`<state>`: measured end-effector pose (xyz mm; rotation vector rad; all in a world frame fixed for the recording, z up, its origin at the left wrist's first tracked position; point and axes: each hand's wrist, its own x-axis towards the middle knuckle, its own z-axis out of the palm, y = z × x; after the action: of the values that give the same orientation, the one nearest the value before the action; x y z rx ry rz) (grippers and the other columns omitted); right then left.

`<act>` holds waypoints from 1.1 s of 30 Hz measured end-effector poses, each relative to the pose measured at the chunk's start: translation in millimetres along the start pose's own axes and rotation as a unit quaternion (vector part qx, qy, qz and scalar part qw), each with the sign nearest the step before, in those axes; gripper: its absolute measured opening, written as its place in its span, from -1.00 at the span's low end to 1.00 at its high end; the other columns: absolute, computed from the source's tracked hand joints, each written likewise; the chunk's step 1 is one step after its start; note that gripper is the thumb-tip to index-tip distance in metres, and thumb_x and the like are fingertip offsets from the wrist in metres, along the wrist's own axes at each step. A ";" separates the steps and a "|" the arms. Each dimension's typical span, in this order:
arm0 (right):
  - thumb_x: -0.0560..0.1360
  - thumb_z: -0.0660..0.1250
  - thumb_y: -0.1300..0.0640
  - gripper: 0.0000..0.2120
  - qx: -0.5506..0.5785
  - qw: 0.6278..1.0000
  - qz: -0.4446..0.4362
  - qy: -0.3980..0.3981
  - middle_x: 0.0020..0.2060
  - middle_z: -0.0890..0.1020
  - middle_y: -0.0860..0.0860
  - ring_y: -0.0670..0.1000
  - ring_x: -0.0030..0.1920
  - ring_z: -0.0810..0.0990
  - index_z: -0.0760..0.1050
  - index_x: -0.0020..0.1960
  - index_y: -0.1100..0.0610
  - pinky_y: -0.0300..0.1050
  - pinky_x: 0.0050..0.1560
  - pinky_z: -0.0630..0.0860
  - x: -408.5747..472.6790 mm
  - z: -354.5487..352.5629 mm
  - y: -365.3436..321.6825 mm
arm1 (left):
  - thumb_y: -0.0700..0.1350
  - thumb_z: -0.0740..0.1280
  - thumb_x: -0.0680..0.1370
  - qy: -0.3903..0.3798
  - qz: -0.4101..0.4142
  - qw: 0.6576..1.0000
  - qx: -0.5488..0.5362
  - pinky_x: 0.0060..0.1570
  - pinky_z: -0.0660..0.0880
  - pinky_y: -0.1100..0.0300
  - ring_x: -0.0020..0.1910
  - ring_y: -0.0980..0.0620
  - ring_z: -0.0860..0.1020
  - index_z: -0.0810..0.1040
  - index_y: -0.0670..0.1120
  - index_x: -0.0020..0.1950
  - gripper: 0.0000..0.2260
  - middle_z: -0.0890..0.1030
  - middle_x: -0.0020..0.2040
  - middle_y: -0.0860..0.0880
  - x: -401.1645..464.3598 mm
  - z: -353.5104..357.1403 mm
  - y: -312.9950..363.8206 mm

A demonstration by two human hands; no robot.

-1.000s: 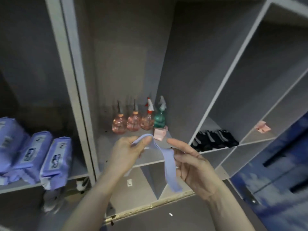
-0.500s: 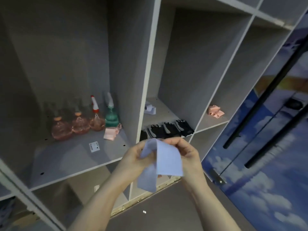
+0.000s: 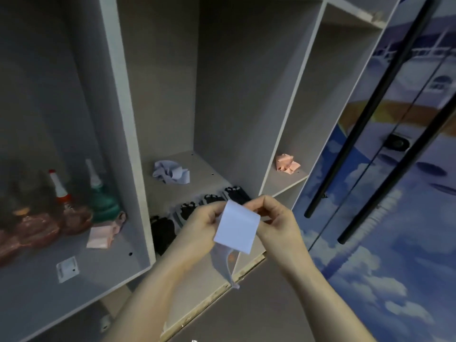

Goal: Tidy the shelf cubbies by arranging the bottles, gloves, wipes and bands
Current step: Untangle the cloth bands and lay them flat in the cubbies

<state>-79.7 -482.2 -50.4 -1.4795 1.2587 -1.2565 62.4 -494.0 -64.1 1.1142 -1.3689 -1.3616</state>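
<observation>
Here a folded lilac band (image 3: 236, 227) is pinched at its top edge by both the left hand (image 3: 200, 225) & right hand (image 3: 276, 219), held in front of the middle cubby — black gloves (image 3: 187, 213) lined up just behind, a crumpled lilac band (image 3: 170, 172) further back.

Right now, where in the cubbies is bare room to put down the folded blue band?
Middle cubby: bare floor right of the crumpled blue band, behind the black gloves. Right cubby: bare around the pink band. Crowded: the spray bottles in the left cubby's back.
</observation>
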 end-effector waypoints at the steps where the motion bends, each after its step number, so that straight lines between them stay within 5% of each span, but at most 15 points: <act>1: 0.33 0.44 0.27 -0.89 0.002 1.000 0.000 -0.001 -0.28 0.60 0.04 -0.10 -0.27 0.51 0.57 -0.15 0.20 -0.29 -0.23 0.45 14.4 -5.2 2.6 | -0.28 0.23 0.58 -0.006 -0.007 1.000 0.005 -0.39 0.43 0.46 -0.37 0.21 0.56 0.57 0.01 -0.23 -0.72 0.60 -0.47 0.18 15.7 0.8 1.5; 4: 0.38 0.46 0.19 -0.82 0.055 0.998 0.023 -0.009 -0.16 0.66 0.08 -0.06 -0.16 0.58 0.62 -0.02 0.08 -0.22 -0.13 0.51 55.7 -19.2 4.3 | -0.22 0.24 0.59 -0.049 -0.023 0.998 0.031 -0.38 0.44 0.44 -0.45 0.28 0.55 0.58 -0.05 -0.15 -0.81 0.59 -0.47 0.17 60.3 3.8 5.9; 11: 0.51 0.36 0.16 -0.88 0.073 0.996 0.044 0.022 -0.24 0.68 0.04 -0.13 -0.34 0.56 0.66 -0.02 0.12 -0.32 -0.39 0.41 141.0 -49.7 5.5 | -0.09 0.34 0.54 -0.056 0.006 0.998 -0.017 -0.36 0.44 0.31 -0.31 0.02 0.54 0.59 -0.29 -0.03 -0.76 0.60 -0.26 -0.10 153.5 5.6 13.7; 15: 0.49 0.38 0.11 -0.89 0.072 0.994 0.072 0.041 -0.25 0.68 0.01 -0.08 -0.33 0.55 0.68 -0.07 0.08 -0.25 -0.41 0.40 170.6 -75.5 23.0 | -0.05 0.46 0.40 -0.113 -0.012 0.993 -0.006 -0.29 0.48 0.26 -0.27 0.03 0.58 0.58 -0.26 -0.05 -0.71 0.63 -0.22 -0.10 193.1 19.0 4.5; 17: 0.50 0.38 0.10 -0.88 0.062 0.993 0.084 0.054 -0.28 0.67 -0.02 -0.10 -0.37 0.52 0.68 -0.05 0.09 -0.25 -0.42 0.38 184.7 -92.2 33.9 | -0.09 0.46 0.44 -0.125 -0.016 0.992 0.015 -0.31 0.46 0.30 -0.31 0.10 0.57 0.60 -0.16 -0.13 -0.85 0.63 -0.28 0.00 209.8 33.0 2.6; 23: 0.46 0.41 0.23 -0.96 0.059 0.993 0.106 0.005 -0.32 0.65 -0.01 -0.04 -0.32 0.57 0.61 -0.09 0.17 -0.22 -0.41 0.46 231.3 -146.2 63.5 | -0.08 0.33 0.56 -0.062 -0.008 0.997 0.051 -0.29 0.44 0.30 -0.33 0.13 0.54 0.60 -0.25 -0.08 -0.78 0.59 -0.31 0.02 265.7 81.8 -6.8; 27: 0.43 0.44 0.25 -0.87 0.025 0.992 0.126 0.005 -0.32 0.64 0.04 0.00 -0.34 0.57 0.60 -0.05 0.28 -0.23 -0.42 0.50 262.9 -186.2 95.2 | -0.03 0.37 0.53 -0.047 -0.018 0.995 0.086 -0.25 0.41 0.24 -0.33 0.11 0.49 0.56 -0.15 -0.23 -0.78 0.56 -0.33 0.01 304.6 110.2 -29.7; 30: 0.48 0.37 0.28 -0.96 0.008 0.990 0.138 -0.009 -0.40 0.59 0.03 -0.13 -0.50 0.49 0.59 -0.09 0.24 -0.37 -0.57 0.34 281.8 -221.4 122.6 | -0.01 0.46 0.38 -0.058 -0.034 0.994 0.087 -0.17 0.44 0.16 -0.25 0.10 0.52 0.54 -0.19 -0.12 -0.73 0.57 -0.25 -0.01 330.9 131.4 -54.6; 33: 0.52 0.33 0.28 -0.91 -0.009 0.989 0.149 -0.020 -0.37 0.58 0.10 -0.16 -0.59 0.46 0.58 -0.04 0.29 -0.39 -0.63 0.28 307.6 -264.7 153.8 | -0.03 0.55 0.26 -0.075 -0.070 0.991 0.090 0.07 0.52 0.13 0.01 0.05 0.61 0.54 -0.04 0.15 -0.51 0.64 0.03 -0.01 360.4 153.3 -76.4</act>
<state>-365.2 -805.9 -95.1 -1.2657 1.4073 -1.0141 -162.0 -814.1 -144.4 1.2679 -1.5728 -1.4686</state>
